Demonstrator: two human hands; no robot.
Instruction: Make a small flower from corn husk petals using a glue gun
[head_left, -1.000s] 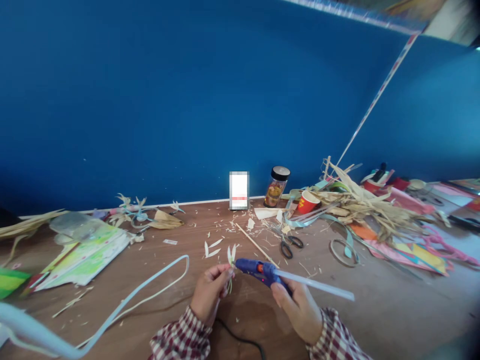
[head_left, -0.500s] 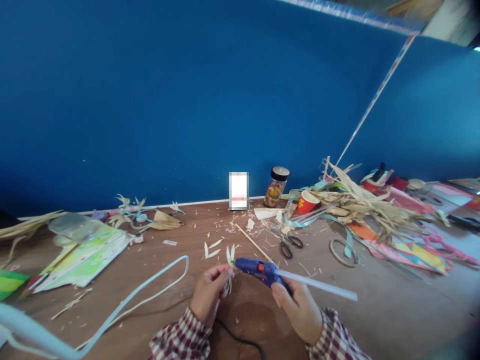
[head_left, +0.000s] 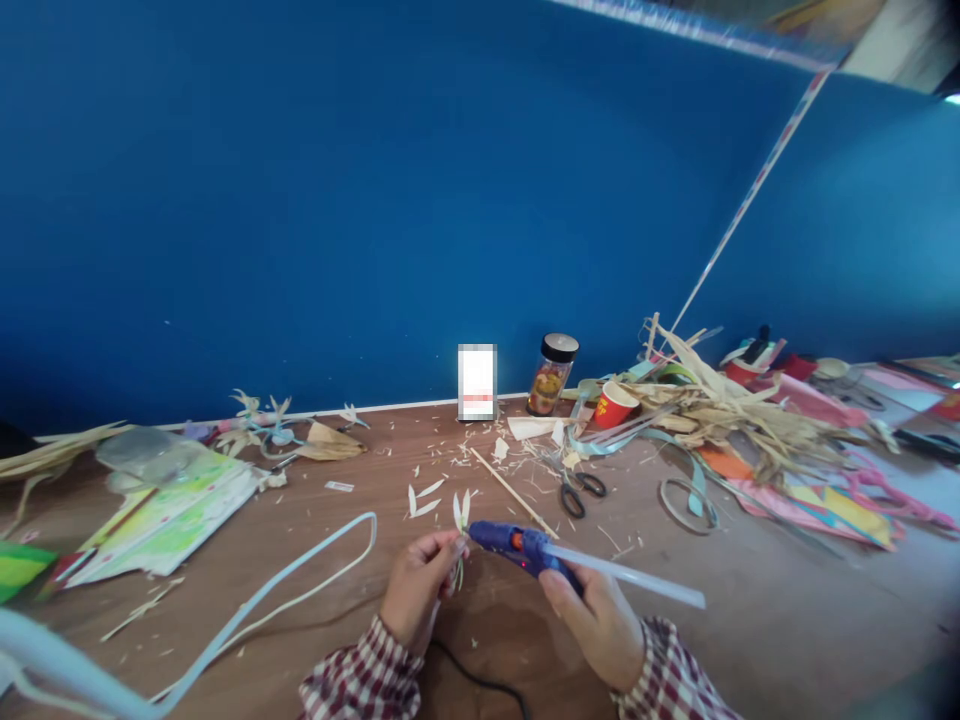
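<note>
Between the thumb and fingers of my left hand (head_left: 421,582) is a small flower of pale, dried-leaf petals (head_left: 462,508), its petals pointing up and thin stems hanging below. My right hand (head_left: 596,615) is closed around the handle of a blue hot glue gun (head_left: 510,540), with a long clear glue stick (head_left: 630,575) sticking out of its back. The gun's nozzle points left and meets the base of the petals; whether it touches them I cannot tell. Just beyond my left hand, several loose pale petals (head_left: 424,500) lie on the brown table.
Black-handled scissors (head_left: 574,496) and a thin stick (head_left: 514,492) lie ahead. Behind them stand a lidded jar (head_left: 553,375) and a red paper cup (head_left: 616,405). Dried husks (head_left: 757,410) pile up at right. A pale blue curved cord or tube (head_left: 285,570) arches at left; a black cable (head_left: 487,683) runs below my hands.
The glue gun has shifted slightly left and down, and the end of its glue stick with it. My left hand and the flower stay nearly still.
</note>
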